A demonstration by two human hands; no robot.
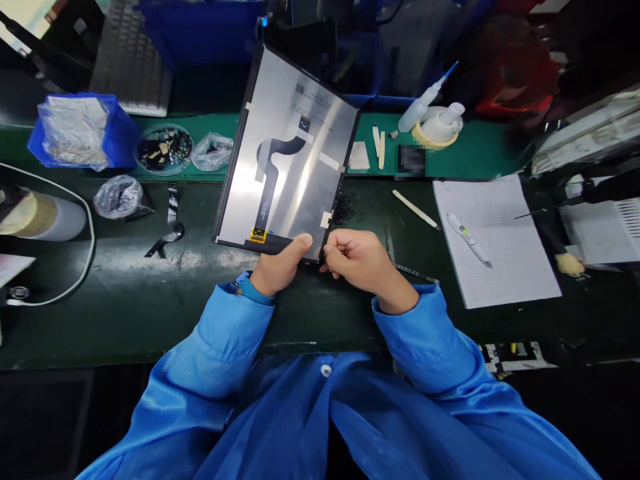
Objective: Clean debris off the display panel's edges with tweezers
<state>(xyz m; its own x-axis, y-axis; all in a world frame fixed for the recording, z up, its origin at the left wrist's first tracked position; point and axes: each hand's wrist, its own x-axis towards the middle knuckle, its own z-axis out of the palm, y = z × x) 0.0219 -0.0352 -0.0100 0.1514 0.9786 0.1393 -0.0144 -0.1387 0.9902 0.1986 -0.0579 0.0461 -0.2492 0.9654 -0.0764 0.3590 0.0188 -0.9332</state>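
A tablet display panel (305, 180) is tilted up in front of me, its silvery back facing me. A black flex cable (270, 180) curves along that back and ends at a yellow connector near the bottom edge. My left hand (281, 265) grips the panel's lower edge, thumb on the back and the other fingers hidden behind it. At the lower right corner my right hand (357, 259) is closed, thumb and forefinger pinched together by the panel's edge. Whatever sits in that pinch is too small to make out.
On the left are a blue bin (127, 137) of bagged parts, a round dish (164, 150) of small black pieces and a loose flex cable (170, 223). To the right lie a pale stick (416, 210), a paper pad (500, 267) with a pen (469, 240), and a dropper bottle (425, 100).
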